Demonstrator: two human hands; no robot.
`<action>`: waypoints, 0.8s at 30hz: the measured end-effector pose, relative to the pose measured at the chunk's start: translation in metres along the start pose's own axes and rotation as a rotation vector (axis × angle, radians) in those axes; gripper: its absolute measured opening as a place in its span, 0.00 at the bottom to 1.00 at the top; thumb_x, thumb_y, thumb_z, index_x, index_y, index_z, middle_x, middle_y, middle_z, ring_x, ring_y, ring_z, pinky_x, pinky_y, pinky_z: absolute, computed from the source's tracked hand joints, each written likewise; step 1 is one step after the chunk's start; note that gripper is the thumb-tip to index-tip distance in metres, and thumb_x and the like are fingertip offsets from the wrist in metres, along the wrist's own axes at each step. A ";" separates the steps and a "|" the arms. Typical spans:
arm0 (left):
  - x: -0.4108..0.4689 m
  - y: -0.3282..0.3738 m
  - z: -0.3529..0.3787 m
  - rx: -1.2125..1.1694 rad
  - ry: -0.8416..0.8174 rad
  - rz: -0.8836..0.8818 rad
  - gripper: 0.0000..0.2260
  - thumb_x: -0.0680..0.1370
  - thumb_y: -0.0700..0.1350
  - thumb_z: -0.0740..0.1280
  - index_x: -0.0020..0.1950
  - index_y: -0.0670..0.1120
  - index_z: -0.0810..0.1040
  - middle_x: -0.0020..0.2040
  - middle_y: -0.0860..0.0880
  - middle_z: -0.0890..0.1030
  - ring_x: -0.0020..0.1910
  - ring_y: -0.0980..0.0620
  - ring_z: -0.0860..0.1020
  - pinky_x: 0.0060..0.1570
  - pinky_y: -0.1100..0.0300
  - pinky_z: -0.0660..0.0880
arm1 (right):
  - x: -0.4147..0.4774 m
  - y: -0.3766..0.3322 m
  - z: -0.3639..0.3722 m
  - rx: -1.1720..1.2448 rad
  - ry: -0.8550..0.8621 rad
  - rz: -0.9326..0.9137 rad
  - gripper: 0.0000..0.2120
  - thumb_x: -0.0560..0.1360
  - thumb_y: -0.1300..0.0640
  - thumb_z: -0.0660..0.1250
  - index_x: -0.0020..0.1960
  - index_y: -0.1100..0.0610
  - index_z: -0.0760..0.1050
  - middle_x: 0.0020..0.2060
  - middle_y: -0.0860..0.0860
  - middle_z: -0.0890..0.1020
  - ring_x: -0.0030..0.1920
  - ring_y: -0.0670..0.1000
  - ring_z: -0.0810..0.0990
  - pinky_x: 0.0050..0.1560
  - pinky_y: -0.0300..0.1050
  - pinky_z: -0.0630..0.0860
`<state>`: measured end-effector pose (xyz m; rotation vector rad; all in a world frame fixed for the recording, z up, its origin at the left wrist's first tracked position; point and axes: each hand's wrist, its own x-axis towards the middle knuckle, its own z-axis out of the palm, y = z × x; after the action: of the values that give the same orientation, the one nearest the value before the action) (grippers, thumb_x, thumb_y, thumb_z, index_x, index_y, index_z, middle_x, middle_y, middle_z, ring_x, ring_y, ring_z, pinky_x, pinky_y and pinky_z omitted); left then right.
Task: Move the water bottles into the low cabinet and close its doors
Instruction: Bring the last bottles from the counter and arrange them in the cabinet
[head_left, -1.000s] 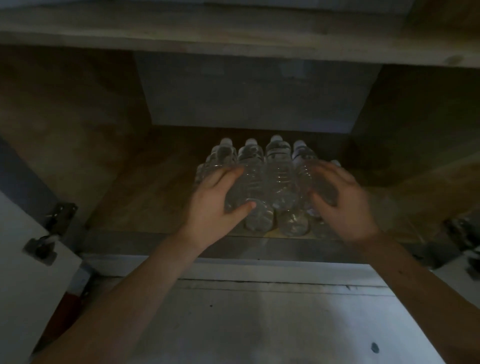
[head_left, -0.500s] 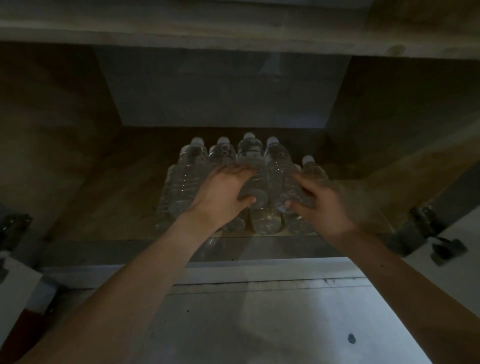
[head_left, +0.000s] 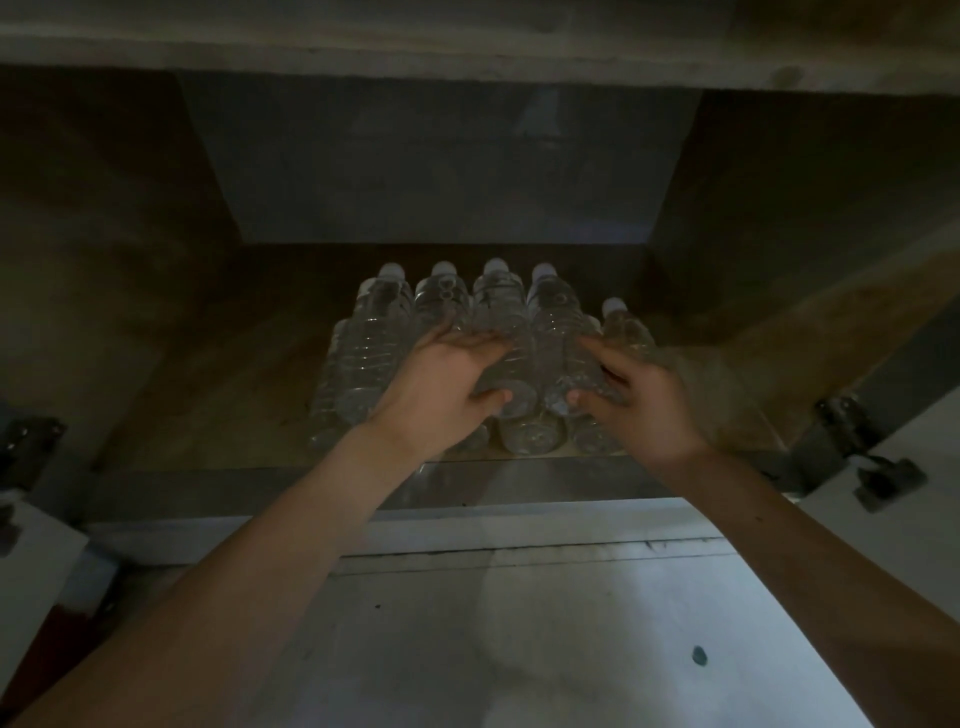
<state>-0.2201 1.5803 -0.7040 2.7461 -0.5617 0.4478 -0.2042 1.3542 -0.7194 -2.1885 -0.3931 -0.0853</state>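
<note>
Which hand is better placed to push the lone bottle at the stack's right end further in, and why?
Right, probably. The right hand holds the neighbouring bottle, reaching almost to the lone bottle; the left hand grips a middle bottle, farther away.

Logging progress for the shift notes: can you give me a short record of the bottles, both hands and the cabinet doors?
water bottles: stacked lying down on the cabinet floor, caps toward the back
left hand: grips a top bottle
right hand: on the stack, blurred, grip unclear
doors: open
</note>
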 end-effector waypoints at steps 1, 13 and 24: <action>-0.002 0.001 0.000 -0.005 0.003 0.003 0.25 0.76 0.50 0.71 0.72 0.47 0.73 0.71 0.48 0.74 0.70 0.52 0.71 0.76 0.51 0.57 | -0.001 0.000 0.000 -0.012 0.002 0.000 0.30 0.74 0.61 0.73 0.73 0.51 0.69 0.69 0.50 0.75 0.68 0.48 0.74 0.69 0.50 0.72; -0.006 0.011 -0.002 -0.094 0.017 -0.060 0.26 0.76 0.55 0.69 0.72 0.48 0.71 0.69 0.48 0.75 0.68 0.49 0.71 0.72 0.48 0.64 | -0.007 0.000 -0.013 0.015 -0.067 0.036 0.27 0.75 0.57 0.72 0.71 0.45 0.69 0.66 0.44 0.76 0.66 0.46 0.75 0.65 0.43 0.75; 0.034 0.031 0.011 -0.101 -0.126 0.077 0.33 0.75 0.60 0.68 0.77 0.49 0.65 0.75 0.48 0.68 0.74 0.48 0.65 0.76 0.50 0.56 | -0.018 0.044 -0.050 -0.126 0.021 0.268 0.22 0.80 0.51 0.63 0.73 0.51 0.68 0.65 0.50 0.77 0.63 0.52 0.75 0.58 0.34 0.68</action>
<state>-0.2011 1.5387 -0.6946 2.6767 -0.7027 0.2579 -0.2039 1.2853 -0.7262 -2.3427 -0.0822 0.0146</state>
